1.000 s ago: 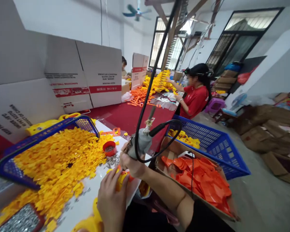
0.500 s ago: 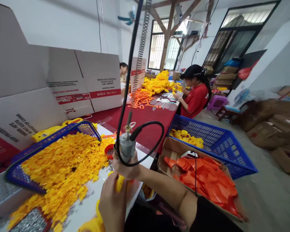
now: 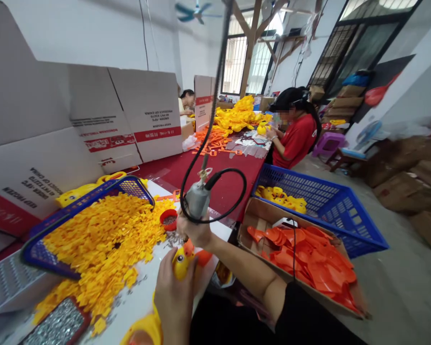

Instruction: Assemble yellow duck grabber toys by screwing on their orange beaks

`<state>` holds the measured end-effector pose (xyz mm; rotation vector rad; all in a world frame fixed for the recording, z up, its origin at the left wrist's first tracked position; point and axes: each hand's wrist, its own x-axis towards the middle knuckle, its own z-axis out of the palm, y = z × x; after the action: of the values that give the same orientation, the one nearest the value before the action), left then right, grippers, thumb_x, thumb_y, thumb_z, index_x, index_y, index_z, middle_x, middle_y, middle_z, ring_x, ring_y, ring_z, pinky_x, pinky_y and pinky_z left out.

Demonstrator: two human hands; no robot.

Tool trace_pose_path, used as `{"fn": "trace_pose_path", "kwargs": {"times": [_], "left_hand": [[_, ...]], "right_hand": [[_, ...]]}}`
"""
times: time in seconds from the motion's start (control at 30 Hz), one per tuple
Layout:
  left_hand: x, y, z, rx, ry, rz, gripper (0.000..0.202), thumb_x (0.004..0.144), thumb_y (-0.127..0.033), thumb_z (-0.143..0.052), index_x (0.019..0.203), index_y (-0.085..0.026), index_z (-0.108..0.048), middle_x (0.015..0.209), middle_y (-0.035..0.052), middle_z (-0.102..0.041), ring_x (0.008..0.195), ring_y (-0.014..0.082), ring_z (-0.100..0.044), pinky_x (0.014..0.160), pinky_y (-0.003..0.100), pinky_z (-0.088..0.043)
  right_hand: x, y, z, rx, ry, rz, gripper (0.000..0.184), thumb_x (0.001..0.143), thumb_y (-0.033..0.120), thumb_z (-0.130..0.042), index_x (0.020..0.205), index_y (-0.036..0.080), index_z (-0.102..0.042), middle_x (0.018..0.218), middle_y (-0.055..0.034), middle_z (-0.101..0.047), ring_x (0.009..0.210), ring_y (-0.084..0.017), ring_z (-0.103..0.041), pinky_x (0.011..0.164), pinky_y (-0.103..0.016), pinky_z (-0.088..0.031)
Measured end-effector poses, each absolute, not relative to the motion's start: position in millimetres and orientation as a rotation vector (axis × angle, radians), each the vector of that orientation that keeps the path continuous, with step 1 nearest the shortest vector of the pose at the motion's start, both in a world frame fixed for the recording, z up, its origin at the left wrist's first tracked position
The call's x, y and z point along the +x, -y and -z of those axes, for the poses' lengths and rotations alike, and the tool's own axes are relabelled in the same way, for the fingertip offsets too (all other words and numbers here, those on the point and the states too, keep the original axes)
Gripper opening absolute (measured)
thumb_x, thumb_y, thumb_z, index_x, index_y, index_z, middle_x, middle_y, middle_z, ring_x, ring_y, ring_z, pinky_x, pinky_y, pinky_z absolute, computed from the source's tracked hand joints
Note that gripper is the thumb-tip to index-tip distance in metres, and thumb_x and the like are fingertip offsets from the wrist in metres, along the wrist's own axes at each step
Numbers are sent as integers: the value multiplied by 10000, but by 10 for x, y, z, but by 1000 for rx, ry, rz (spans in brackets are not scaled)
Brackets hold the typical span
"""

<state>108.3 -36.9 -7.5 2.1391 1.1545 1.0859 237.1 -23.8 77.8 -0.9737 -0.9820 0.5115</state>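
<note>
My right hand [image 3: 194,233] is wrapped round a grey electric screwdriver [image 3: 198,200], which hangs on a black cable and stands nearly upright. Its tip is hidden behind that hand. Just below, my left hand [image 3: 173,292] grips a yellow duck toy [image 3: 180,266] with a painted eye and an orange beak, pressing it at the table's edge. Beyond my right hand stands a small red bowl [image 3: 169,213] of tiny metal pieces, likely screws. A second yellow toy part [image 3: 145,327] lies beside my left wrist.
Small yellow plastic pieces [image 3: 104,235] spill from a blue basket [image 3: 27,262] on the left. A tray of silvery bits [image 3: 59,326] sits nearer. To my right are a cardboard box [image 3: 249,215] of orange parts and a blue crate [image 3: 359,225]. A person in red [image 3: 297,139] works farther off.
The screwdriver and my right hand have risen off the duck toy, so its eye and beak now show. My left hand keeps its grip. The whole view has shifted slightly.
</note>
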Motion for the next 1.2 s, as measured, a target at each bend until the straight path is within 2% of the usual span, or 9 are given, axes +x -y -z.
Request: {"fn": "trace_pose_path", "kwargs": {"times": [0.13, 0.3, 0.4, 0.6, 0.87, 0.97, 1.2], "left_hand": [[1143, 370, -45, 2146, -1044, -1242, 455, 949, -600, -528, 1067, -196, -699, 1004, 123, -746, 918, 272, -707, 816, 391, -555], [1210, 412, -119, 2197, -1022, -1321, 306, 998, -431, -551, 999, -174, -718, 967, 101, -768, 899, 238, -709, 817, 359, -525], [1213, 429, -146, 2206, -1033, -1363, 232, 991, -363, -584, 973, -174, -719, 937, 85, -774, 867, 221, -709, 802, 341, -511], [1242, 427, -182, 2267, -1046, -1392, 204, 972, -349, -618, 965, -172, -720, 923, 81, -780, 859, 226, -710, 764, 334, -484], [1262, 438, -128, 2152, -1075, -1361, 128, 956, -264, -634, 891, -203, -725, 884, 47, -781, 832, 198, -699, 766, 322, -468], [1257, 449, -127, 2125, -1089, -1332, 121, 947, -272, -650, 874, -212, -725, 877, 36, -781, 835, 195, -695, 780, 323, -465], [1247, 463, -154, 2071, -1101, -1276, 112, 918, -277, -692, 824, -222, -717, 846, 21, -774, 830, 199, -686, 780, 338, -451]], "right_hand": [[2349, 356, -894, -939, 849, -567, 309, 778, 453, -646, 740, 238, -428, 411, 105, -407, 335, -76, -367, 361, -217, -330], [2396, 362, -990, -807, 766, -630, 289, 729, 407, -694, 795, 237, -470, 412, 134, -394, 292, -60, -322, 346, -205, -317], [2410, 362, -1051, -764, 774, -635, 294, 713, 403, -709, 803, 245, -477, 414, 135, -392, 276, -65, -297, 326, -213, -311], [2392, 393, -1106, -802, 775, -629, 312, 710, 455, -693, 791, 254, -467, 408, 132, -365, 277, -72, -273, 314, -220, -293], [2422, 431, -1122, -780, 879, -511, 193, 794, 372, -582, 850, 269, -429, 432, 137, -337, 273, -73, -259, 319, -221, -263], [2406, 444, -1133, -791, 874, -496, 163, 780, 348, -570, 840, 275, -438, 425, 135, -333, 269, -81, -259, 315, -233, -268], [2355, 476, -1121, -911, 821, -483, 324, 733, 519, -662, 801, 288, -444, 418, 133, -330, 270, -90, -229, 320, -252, -260]]}}
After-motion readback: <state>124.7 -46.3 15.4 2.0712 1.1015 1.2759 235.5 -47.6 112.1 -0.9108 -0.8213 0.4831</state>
